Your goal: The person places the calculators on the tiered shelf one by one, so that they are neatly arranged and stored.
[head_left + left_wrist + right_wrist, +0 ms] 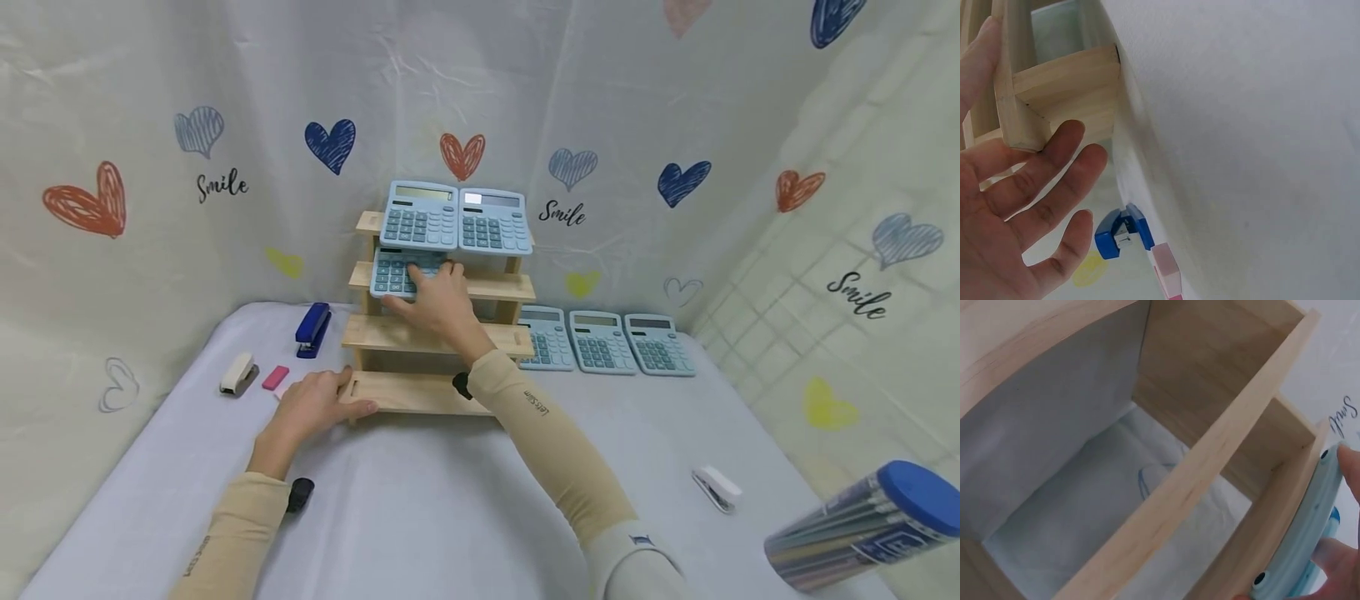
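"Let's Slim" sleeve; right hand grips calculator, left hand spread.

Left hand flat, fingers straight; right hand reaching forward, gripping

right hand grips calculator | left hand steadies wooden rack

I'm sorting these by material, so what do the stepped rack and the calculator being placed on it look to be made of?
The pale stepped wooden rack looks like unfinished light wood: visible grain and raw matte edges. The light blue calculator held by the right hand appears to be smooth moulded plastic, with small dark, probably rubber, feet underneath.
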The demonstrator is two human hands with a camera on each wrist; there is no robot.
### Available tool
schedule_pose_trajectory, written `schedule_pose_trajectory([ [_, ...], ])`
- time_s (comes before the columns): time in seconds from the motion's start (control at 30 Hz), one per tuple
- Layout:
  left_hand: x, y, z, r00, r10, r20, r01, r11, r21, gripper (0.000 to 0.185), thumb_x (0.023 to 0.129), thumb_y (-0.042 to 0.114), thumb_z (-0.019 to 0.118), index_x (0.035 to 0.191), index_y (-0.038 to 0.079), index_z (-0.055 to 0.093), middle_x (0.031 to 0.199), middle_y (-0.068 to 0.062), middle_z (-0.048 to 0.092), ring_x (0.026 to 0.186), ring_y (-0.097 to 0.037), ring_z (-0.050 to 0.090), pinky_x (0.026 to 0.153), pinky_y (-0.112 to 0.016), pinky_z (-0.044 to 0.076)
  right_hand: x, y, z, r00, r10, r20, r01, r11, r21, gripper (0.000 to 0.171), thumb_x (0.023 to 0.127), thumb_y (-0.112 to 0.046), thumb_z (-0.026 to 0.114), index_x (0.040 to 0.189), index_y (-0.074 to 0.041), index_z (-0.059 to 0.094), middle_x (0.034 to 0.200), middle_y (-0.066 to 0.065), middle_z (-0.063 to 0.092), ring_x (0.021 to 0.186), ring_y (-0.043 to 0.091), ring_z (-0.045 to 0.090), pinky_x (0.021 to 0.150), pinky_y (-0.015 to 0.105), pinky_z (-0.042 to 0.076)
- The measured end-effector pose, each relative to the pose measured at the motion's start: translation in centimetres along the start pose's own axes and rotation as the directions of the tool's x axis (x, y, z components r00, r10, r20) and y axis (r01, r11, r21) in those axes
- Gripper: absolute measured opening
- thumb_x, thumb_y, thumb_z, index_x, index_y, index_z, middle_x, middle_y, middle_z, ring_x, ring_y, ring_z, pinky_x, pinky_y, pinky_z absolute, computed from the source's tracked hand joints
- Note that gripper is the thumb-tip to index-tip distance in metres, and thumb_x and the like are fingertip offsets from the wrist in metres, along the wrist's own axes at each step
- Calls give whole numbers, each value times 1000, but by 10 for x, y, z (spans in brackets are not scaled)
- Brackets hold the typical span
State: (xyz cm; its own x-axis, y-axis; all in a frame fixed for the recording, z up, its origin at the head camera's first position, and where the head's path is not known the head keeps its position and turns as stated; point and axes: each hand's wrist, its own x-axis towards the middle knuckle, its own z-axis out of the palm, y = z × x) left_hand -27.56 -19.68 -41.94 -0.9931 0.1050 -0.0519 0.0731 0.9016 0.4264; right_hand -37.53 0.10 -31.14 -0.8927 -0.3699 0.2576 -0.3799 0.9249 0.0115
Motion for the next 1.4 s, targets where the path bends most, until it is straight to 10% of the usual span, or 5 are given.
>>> schedule_pose_trajectory([
  [0.2, -1, 2, 2, 1000, 5, -11, -5, 1000, -4, 99, 81, 66, 72, 149, 0, 45, 110, -19, 65, 84, -25, 53, 63, -33, 36, 3, -9, 4, 999, 26, -28, -29, 995, -95, 82, 92, -80, 36, 154, -27, 41, 132, 31, 56, 118, 38, 51, 104, 45, 37],
  [0.43, -2, 3, -2, 1000, -4, -5, 4, 1000, -2, 99, 81, 65, 72, 150, -1, 43, 108, -19, 64, 82, -25, 52, 62, -33, 35, -10, 9, 4, 998, 25, -50, -22, 998, 63, 88, 89, -76, 50, 156, -22, 35, 137, 29, 51, 122, 39, 46, 107, 45, 38],
  [0.97, -5, 6, -7, 1000, -4, -12, 4, 1000, -9, 99, 82, 62, 73, 151, -2, 41, 99, -16, 59, 77, -24, 50, 58, -32, 32, -85, 171, 4, 979, 204, -22, -192, 947, 256, 75, 98, -53, 55, 155, -8, 35, 157, 32, 29, 142, 54, 29, 113, 66, 27],
  [1.4, -3, 1, 0, 1000, -3, 3, 3, 1000, -13, 101, 81, 66, 72, 150, -1, 42, 117, -23, 63, 82, -25, 52, 59, -32, 34, -72, 224, 80, 926, 223, 304, -260, 961, 90, 77, 96, -54, 54, 157, -10, 35, 153, 39, 31, 139, 61, 33, 108, 69, 35],
])
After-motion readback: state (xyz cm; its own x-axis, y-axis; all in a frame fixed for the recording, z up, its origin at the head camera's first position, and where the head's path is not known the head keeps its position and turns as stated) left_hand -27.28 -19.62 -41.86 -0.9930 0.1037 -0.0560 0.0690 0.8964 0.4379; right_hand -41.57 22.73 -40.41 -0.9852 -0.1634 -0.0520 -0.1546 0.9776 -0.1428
